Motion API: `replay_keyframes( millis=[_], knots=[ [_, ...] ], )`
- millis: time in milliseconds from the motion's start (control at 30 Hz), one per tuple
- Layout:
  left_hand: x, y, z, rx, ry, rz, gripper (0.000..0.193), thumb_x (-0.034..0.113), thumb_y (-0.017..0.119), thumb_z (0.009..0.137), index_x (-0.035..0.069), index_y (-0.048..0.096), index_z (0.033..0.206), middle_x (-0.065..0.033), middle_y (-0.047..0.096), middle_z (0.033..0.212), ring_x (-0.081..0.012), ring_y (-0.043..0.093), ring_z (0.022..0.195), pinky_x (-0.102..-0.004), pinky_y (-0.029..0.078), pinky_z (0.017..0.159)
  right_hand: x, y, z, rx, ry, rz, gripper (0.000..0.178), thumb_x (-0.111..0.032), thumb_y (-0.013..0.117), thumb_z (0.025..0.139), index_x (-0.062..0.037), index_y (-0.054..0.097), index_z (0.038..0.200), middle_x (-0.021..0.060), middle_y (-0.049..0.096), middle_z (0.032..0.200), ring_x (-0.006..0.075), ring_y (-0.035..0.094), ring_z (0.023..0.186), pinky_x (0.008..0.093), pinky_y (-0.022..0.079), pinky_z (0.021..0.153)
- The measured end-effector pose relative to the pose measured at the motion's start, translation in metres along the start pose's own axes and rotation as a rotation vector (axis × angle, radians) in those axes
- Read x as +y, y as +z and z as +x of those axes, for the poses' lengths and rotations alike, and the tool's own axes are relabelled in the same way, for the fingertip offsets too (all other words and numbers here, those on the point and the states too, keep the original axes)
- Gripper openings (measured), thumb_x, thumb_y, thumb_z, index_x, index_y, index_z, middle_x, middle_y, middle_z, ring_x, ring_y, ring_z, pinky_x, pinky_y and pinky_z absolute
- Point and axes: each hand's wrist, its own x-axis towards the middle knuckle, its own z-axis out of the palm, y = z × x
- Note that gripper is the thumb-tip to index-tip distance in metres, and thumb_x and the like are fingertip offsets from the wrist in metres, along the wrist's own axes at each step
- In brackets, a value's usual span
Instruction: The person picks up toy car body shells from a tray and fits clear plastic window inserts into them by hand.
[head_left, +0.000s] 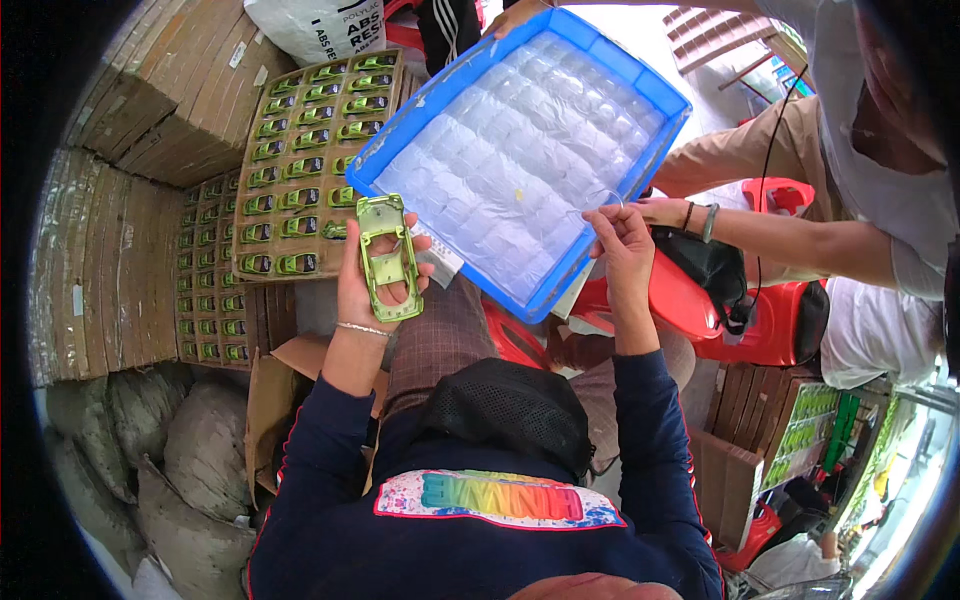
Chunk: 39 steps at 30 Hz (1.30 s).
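Observation:
My left hand (362,285) is closed around a green plastic toy car body shell (390,258), its hollow underside turned up and the long side pointing away from me. Just past it lies a blue tray (470,98) with a clear plastic liner of rows of pockets (520,150). Beside the tray's right edge, my right hand (624,240) is raised with thumb and fingertips pinched together. A thin clear strand or edge shows near those fingertips; what they hold, if anything, is too small to make out.
Cardboard trays of green toy cars (300,170) stand at left, near stacked cardboard (100,260). Grey sacks (205,440) lie lower left. A co-worker's arm (800,235) reaches in from the right; another hand (518,16) touches the tray's far corner. Red stools (690,300) stand at right.

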Motion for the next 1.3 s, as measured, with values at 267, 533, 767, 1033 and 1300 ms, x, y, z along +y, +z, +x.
replay_keyframes(
  millis=[267,533,767,1033,1300],
  knots=[
    [-0.024,0.001,0.006,-0.039,-0.122,-0.091,0.068,0.056,0.042,0.093,-0.002,0.050,0.126,-0.0179,0.064,0.105,-0.0274,0.067,0.082,-0.0373,0.059,0.067,0.013,-0.016,-0.053,0.071,0.129,0.367,0.024,-0.010,0.064,0.089,-0.0029,0.051,0.108,0.0031,0.059,0.095,0.0101,0.057,0.077,0.0252,0.048,0.074],
    [-0.040,0.011,0.007,0.011,-0.204,-0.020,0.069,0.059,0.045,0.091,0.000,0.052,0.126,-0.0135,0.066,0.100,-0.0249,0.066,0.076,-0.0356,0.058,0.065,0.026,-0.032,-0.077,0.124,0.144,0.345,0.037,-0.012,0.065,0.089,-0.0006,0.048,0.119,0.0022,0.056,0.097,0.0104,0.056,0.086,0.0255,0.047,0.078],
    [-0.039,0.001,0.007,0.062,-0.207,0.003,0.067,0.061,0.043,0.090,0.002,0.057,0.119,-0.0130,0.066,0.098,-0.0248,0.066,0.076,-0.0352,0.056,0.064,0.031,-0.037,-0.086,0.149,0.185,0.369,0.035,-0.012,0.065,0.089,-0.0007,0.049,0.118,0.0011,0.056,0.093,0.0093,0.056,0.081,0.0242,0.047,0.075],
    [-0.044,-0.001,0.007,0.098,-0.209,0.013,0.067,0.060,0.046,0.090,0.002,0.056,0.120,-0.0121,0.067,0.098,-0.0248,0.066,0.075,-0.0353,0.057,0.064,0.035,-0.049,-0.093,0.208,0.248,0.423,0.029,-0.009,0.062,0.090,-0.0012,0.049,0.115,0.0027,0.056,0.092,0.0100,0.057,0.076,0.0239,0.048,0.073],
    [-0.046,-0.007,0.008,0.107,-0.205,0.006,0.067,0.059,0.048,0.089,0.001,0.055,0.122,-0.0118,0.066,0.099,-0.0247,0.066,0.077,-0.0349,0.057,0.064,0.041,-0.053,-0.099,0.233,0.250,0.444,0.030,-0.009,0.063,0.090,-0.0007,0.049,0.115,0.0015,0.057,0.089,0.0097,0.058,0.073,0.0233,0.048,0.070]
  ],
)
